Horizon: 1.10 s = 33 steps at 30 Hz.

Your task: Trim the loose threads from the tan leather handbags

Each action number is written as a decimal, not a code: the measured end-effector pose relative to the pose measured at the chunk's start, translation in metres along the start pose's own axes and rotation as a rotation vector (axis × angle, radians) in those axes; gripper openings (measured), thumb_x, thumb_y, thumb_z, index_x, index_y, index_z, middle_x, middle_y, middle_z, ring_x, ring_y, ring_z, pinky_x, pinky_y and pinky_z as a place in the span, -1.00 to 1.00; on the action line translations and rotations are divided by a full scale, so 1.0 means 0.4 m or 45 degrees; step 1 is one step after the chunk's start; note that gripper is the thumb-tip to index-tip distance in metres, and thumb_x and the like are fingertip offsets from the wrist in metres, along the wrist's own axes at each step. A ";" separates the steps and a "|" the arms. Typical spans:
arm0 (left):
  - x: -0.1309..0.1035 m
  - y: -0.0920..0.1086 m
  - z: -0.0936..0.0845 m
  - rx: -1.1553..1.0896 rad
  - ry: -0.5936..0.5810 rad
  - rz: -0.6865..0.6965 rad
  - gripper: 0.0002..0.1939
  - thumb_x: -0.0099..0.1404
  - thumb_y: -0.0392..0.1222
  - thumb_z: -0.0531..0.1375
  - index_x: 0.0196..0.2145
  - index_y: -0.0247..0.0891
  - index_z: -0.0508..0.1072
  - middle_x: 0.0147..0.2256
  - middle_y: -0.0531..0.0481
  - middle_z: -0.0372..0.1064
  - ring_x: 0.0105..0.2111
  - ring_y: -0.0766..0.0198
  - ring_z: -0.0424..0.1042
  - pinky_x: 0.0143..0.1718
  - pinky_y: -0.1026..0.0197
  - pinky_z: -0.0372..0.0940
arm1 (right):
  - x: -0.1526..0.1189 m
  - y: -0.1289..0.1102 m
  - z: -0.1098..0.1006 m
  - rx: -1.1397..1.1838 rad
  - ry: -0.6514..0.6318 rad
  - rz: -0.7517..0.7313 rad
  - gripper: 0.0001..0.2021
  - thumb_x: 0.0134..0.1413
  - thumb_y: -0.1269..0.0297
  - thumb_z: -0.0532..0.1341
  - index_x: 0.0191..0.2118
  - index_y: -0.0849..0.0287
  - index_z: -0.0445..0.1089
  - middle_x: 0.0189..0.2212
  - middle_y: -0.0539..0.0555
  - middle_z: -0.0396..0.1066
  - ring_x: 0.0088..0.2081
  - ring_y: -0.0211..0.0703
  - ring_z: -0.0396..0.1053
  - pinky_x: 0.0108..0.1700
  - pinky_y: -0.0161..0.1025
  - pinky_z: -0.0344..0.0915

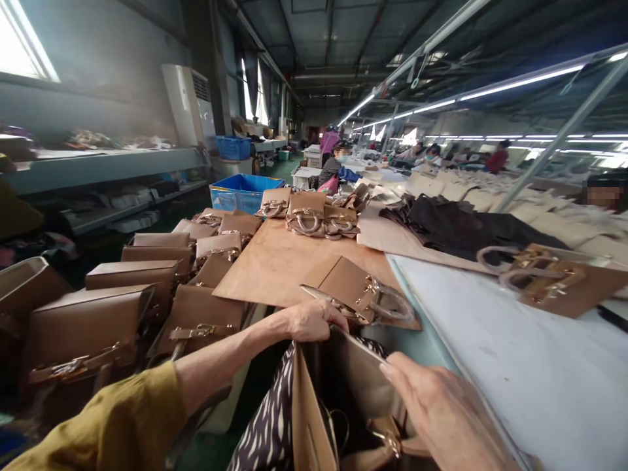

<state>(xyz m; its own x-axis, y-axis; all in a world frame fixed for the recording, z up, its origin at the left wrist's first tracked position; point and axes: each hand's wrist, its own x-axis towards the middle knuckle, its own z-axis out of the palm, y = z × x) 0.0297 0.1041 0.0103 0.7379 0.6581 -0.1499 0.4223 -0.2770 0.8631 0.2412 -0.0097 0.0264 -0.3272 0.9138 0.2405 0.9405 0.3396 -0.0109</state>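
Observation:
A tan handbag (366, 373) stands open low in front of me, its inside dark and brownish, with a gold-coloured clasp (387, 435) on a strap near the bottom. My left hand (314, 320) is closed on the far left part of its top edge. Along the same edge to the right, my right hand (426, 392) grips with the thumb on top. Just beyond my left hand lies another tan handbag (343, 281), with wrapped handles and gold-coloured fittings. A thin pointed piece beside it is too unclear to name.
Rows of tan handbags (93, 320) fill the left side. More handbags (307, 209) sit at the far end of the brown board (275, 252), near a blue crate (243, 193). Dark sheets (456, 222) and one handbag (574, 278) lie on the white table (554, 366). People work farther back.

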 end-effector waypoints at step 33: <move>0.015 0.041 0.058 0.707 0.233 0.466 -0.89 0.15 -0.46 0.10 -0.47 -0.34 0.35 -0.38 -0.01 0.35 -0.35 0.31 0.32 -0.30 0.35 0.18 | -0.015 0.019 0.044 0.014 0.235 0.073 -0.52 0.28 0.14 -0.19 -0.59 0.06 0.26 -0.80 -0.09 0.24 -0.78 -0.27 0.15 -0.70 -0.33 -0.02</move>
<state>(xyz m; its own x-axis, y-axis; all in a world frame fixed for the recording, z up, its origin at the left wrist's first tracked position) 0.0532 0.0874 0.0125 0.8044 0.5478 0.2299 0.4062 -0.7895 0.4601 0.2487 -0.0087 0.0077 -0.2495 0.8757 0.4135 0.9559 0.2911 -0.0398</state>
